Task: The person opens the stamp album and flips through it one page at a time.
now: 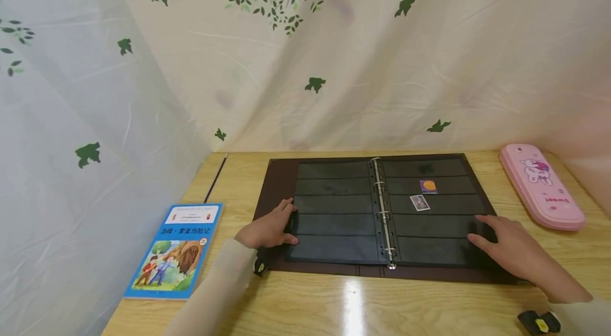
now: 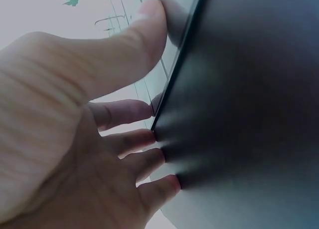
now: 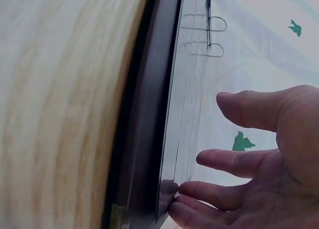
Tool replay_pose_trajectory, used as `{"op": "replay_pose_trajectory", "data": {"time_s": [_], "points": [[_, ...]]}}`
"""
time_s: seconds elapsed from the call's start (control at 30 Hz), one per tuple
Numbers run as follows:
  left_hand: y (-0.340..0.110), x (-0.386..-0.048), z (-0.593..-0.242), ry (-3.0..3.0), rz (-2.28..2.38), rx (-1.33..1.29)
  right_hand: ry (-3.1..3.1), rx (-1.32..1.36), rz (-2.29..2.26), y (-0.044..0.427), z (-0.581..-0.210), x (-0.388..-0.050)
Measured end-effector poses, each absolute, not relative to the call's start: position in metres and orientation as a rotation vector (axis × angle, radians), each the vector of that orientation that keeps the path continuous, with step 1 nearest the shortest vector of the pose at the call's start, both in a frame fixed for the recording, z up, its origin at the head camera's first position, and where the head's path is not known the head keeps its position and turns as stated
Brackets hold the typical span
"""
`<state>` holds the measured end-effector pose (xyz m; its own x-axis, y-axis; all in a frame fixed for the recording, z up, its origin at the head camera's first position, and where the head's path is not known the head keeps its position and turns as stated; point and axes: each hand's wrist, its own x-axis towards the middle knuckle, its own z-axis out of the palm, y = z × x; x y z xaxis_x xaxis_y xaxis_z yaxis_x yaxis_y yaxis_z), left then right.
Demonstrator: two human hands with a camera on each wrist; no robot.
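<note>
A ring-binder stamp album [image 1: 277, 182] lies spread on the table, its dark cover under black pages with horizontal strip pockets. Metal rings [image 1: 383, 214] run down its middle. On the right page are a purple stamp with an orange disc [image 1: 428, 186] and, below it, a white-edged grey stamp [image 1: 420, 203]. My left hand [image 1: 271, 226] rests at the left page's outer edge; in the left wrist view its thumb [image 2: 147, 34] touches the page and the other fingertips touch along the edge and the cover. At the right page's outer edge my right hand [image 1: 513, 248] has its fingers spread, some fingertips touching the album's edge.
A blue picture book [image 1: 174, 251] lies to the left, with a dark pencil [image 1: 216, 178] behind it. On the far right sits a pink pencil case [image 1: 541, 185]. Pale cloth [image 1: 267, 103] with leaf and bird prints hangs behind the wooden table [image 1: 305, 304].
</note>
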<state>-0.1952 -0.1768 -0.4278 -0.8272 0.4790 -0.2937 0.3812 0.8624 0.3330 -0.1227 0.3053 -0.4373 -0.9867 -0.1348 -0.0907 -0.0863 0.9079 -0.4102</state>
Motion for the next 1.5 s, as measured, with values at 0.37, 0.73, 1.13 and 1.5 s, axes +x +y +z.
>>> {"op": "replay_pose_trajectory", "data": {"time_s": [0.37,0.73,1.13,1.5], "points": [[-0.178,-0.194,-0.429,2.672,0.373,0.646,2.950,-0.106,-0.597,0.308,-0.437,-0.125],[-0.177,-0.194,-0.427,2.685,0.355,0.637,2.939,-0.111,-0.666,0.309,-0.436,-0.123],[-0.177,-0.193,-0.426,2.675,0.369,0.627,3.004,-0.184,-0.785,0.310,-0.427,-0.115],[-0.177,-0.194,-0.426,2.676,0.369,0.629,3.138,-0.285,-1.006,0.298,-0.404,-0.105]]}}
